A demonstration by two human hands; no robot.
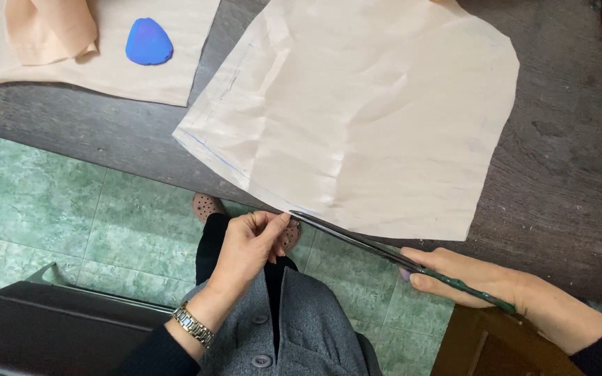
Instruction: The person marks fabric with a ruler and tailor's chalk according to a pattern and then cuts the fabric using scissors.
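Your left hand [249, 240] pinches the near edge of the cream fabric panel [364, 118]; your right hand [465, 275] is closed around the scissors [384, 252], whose blades meet that edge. The panel overhangs the dark desk [559, 174] toward you. Far left lie a blue chalk [148, 42] and more cloth [50, 28].

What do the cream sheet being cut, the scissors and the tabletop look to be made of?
Cream sheet: likely thin woven fabric, matte, with soft creases and a blue marked line.
Scissors: dark metal blades; green handles, possibly wrapped or plastic, in the right hand.
Tabletop: dark wood, going by its worn grain.
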